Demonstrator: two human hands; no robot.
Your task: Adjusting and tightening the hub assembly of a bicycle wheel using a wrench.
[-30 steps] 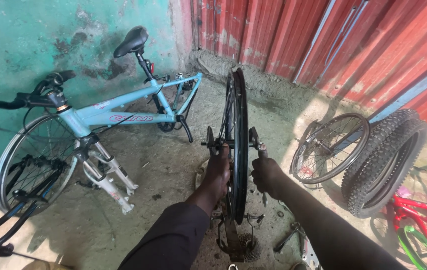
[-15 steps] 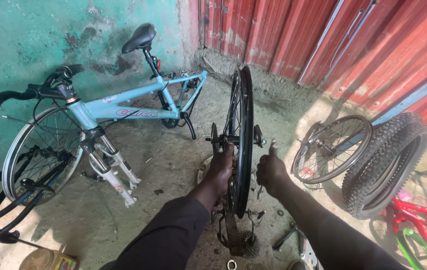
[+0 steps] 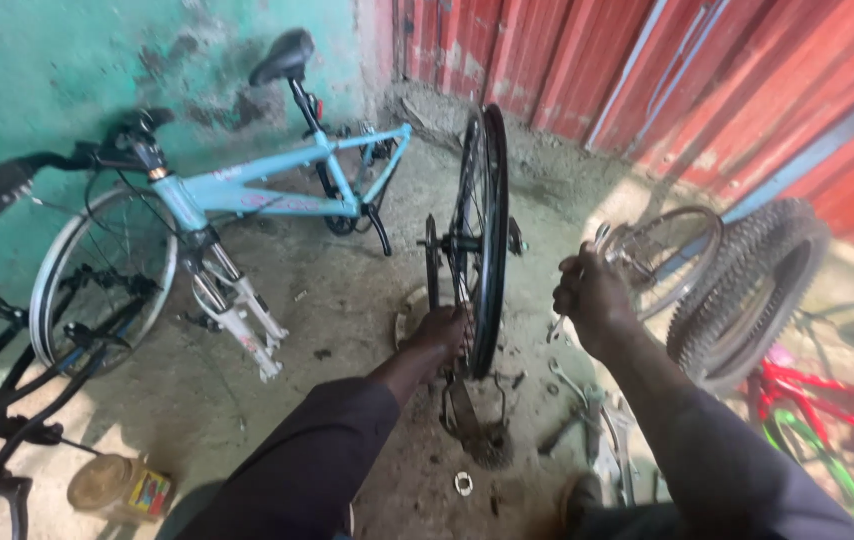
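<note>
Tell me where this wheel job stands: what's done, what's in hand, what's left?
Done, by the look of it: the wheel is off any bike and stands upright on the floor, disc rotor on its hub. In hand: the left hand steadies the rim low down, and the right hand is lifted beside it, gripping a small metal tool. Left: spanners and small parts lie loose on the floor, and the blue bike has no rear wheel.

Teal wall, red corrugated sheeting (sunlit), dusty concrete floor.
</note>
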